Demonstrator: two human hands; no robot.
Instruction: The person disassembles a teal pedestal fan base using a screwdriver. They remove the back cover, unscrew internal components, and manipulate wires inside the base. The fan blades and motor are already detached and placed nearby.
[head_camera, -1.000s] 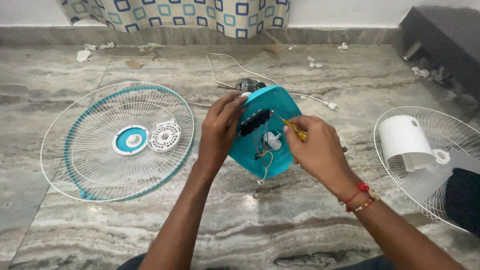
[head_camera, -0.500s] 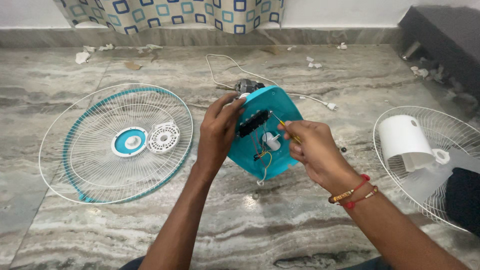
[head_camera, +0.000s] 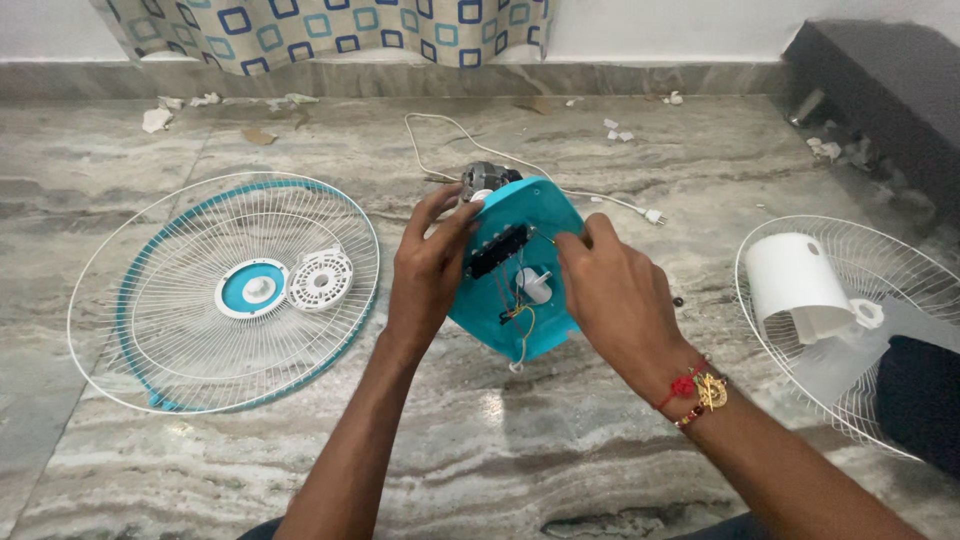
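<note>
Fan base open, wiring bared; guards already off.
Left hand grips its rim; right hand pinches something at the wiring; grille lies left of it.

right fan guard cut off, motor half hidden

The teal plastic fan housing stands on the grey marble floor, between the left hand and the right hand. Left of it lies the round white wire fan guard; right, a second wire guard bears the white cylindrical cover. Behind trails the white power cord.
</note>
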